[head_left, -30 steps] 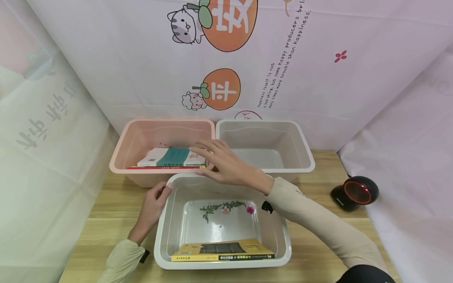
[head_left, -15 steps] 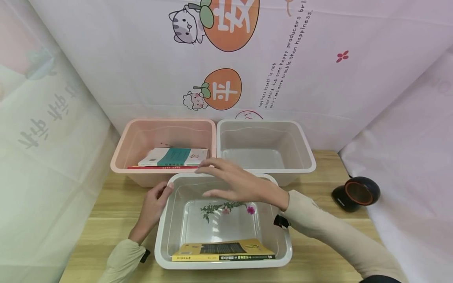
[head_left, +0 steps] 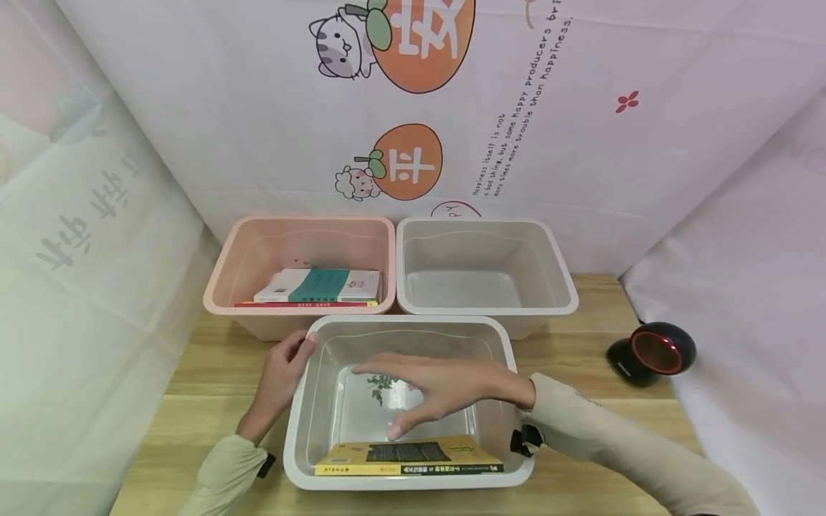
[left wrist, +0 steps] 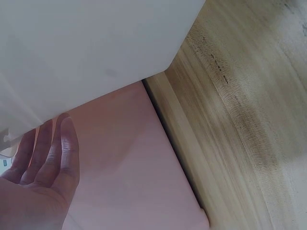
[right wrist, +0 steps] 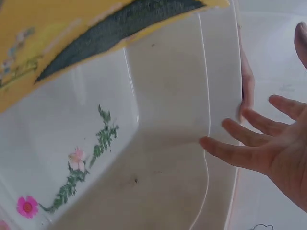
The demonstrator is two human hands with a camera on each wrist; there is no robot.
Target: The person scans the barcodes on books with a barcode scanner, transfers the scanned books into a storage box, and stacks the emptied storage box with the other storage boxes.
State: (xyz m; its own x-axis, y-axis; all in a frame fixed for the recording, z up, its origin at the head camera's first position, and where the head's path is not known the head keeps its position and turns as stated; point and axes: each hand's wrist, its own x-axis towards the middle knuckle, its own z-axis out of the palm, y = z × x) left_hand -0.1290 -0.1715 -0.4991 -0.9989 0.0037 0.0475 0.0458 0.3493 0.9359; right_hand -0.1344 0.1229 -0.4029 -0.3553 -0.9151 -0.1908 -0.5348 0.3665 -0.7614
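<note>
A light grey plastic storage bin (head_left: 409, 483) stands at the front, holding a yellow book (head_left: 413, 453) that leans near its front wall. My left hand (head_left: 282, 373) grips the bin's far left corner, thumb on the rim; in the left wrist view its fingers (left wrist: 69, 143) lie along the outer wall. Over the bin hovers my right hand (head_left: 439, 387), fingers spread and nothing in it, with the thumb close above the yellow book. A printed or laid flower sprig (right wrist: 74, 172) shows on the bin's floor, partly covered by the right hand in the head view.
Behind stand a pink bin (head_left: 222, 287) with a white-and-teal book (head_left: 323, 285) over a red one (head_left: 303, 304), and a second grey bin (head_left: 548, 247). A black round device (head_left: 652, 351) sits at the right. White printed cloth (head_left: 548, 143) surrounds the wooden table (head_left: 581, 430).
My right hand has come back from the pink bin's books, past the front bin's far rim, to above the yellow book. The left hand has stayed at the corner.
</note>
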